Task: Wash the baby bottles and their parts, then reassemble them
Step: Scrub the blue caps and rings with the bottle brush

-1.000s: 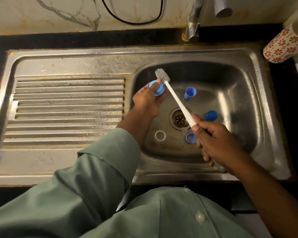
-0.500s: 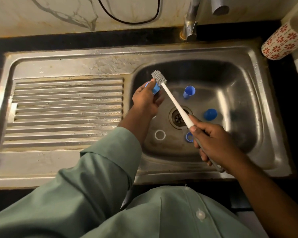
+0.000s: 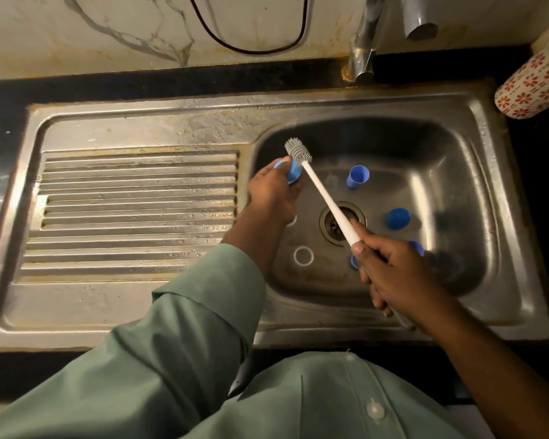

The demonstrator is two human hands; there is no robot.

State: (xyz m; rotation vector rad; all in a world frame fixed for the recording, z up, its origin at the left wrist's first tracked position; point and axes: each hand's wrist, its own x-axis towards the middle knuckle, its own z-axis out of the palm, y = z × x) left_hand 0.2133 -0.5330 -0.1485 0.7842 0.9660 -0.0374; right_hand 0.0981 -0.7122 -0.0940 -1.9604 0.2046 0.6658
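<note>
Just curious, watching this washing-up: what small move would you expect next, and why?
Probably work the brush head against the blue part. The left hand holds that part beside the bristles, the right hand grips the handle, and other blue pieces lie loose in the sink.

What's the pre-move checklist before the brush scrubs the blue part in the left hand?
1. Left hand grips the blue bottle part: ok.
2. Right hand holds the bottle brush by its handle: ok.
3. Bristle head beside the part, at its edge: ok; actual contact: cannot tell.
4. Tap running: cannot tell, no stream visible.
5. Loose pieces clear of the brush: blue cup, blue cap, white ring lie apart in the sink: ok.
6. Soap on bristles: cannot tell.
</note>
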